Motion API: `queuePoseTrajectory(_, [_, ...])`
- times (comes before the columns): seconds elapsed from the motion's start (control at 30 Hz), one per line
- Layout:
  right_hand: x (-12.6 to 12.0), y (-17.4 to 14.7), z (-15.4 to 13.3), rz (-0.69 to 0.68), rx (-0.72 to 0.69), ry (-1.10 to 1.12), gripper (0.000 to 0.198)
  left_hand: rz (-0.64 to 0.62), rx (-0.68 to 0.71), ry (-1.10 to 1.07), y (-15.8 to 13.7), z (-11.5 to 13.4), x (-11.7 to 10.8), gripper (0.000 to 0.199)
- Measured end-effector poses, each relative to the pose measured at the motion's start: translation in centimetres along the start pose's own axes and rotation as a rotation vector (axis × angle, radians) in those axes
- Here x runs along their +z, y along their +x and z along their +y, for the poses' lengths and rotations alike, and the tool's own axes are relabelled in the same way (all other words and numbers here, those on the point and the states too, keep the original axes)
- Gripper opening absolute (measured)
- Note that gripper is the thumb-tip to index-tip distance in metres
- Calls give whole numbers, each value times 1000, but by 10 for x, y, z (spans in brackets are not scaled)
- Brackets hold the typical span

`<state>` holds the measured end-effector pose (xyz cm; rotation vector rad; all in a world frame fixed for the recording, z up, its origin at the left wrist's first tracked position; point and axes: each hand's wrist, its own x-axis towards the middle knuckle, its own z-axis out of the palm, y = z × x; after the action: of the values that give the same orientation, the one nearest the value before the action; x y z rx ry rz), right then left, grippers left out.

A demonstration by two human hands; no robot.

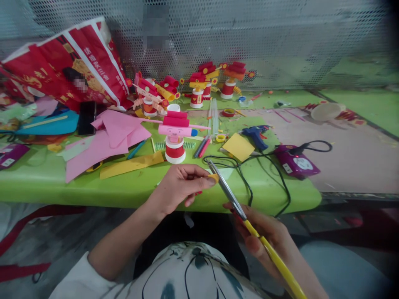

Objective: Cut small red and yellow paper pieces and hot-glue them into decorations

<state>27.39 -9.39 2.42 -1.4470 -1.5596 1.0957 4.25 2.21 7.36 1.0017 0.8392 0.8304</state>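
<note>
My left hand (179,185) pinches a small piece of yellow paper (213,177) between thumb and finger, just over the table's front edge. In my right hand (264,236) is a pair of scissors (230,195) with yellow handles, its long metal blades pointing up and to the left. The blades reach the right edge of the paper piece; I cannot tell whether they are cutting it. Beyond my left hand stands a pink paper figure (175,132) on a red and white base, with green folded-paper strips at its sides.
On the green table (34,182) lie pink paper sheets (93,153), a yellow strip (132,165), a yellow square (238,146) and a blue glue gun (256,136). A purple box (294,161) with a black cable sits right. Several finished figures (197,93) and a red bag (71,68) stand behind.
</note>
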Motion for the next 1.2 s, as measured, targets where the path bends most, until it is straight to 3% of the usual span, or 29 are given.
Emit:
queuePoseTrajectory(0.27, [-4, 2, -14, -108, 1, 34, 83, -62, -17, 181, -3, 19, -10, 18])
queuePoseTrajectory(0.4, [-5, 7, -27, -110, -16, 0, 88, -113, 3, 272, -3, 24, -14, 16])
queuePoseTrajectory(0.57, [-3, 4, -19, -61, -8, -41, 87, -137, -4, 318, 0, 26, -18, 18])
queuePoseTrajectory(0.77, [4, 7, -13, -13, -3, 124, 83, -87, -16, 111, 0, 12, -15, 37])
queuePoseTrajectory(1.0, [21, 11, -4, 124, -100, 143, 65, 94, 104, -173, -5, -25, 20, 28])
queuePoseTrajectory(1.2, [24, 17, -13, 153, -140, 86, 67, 233, 210, -365, -1, -33, 40, 30])
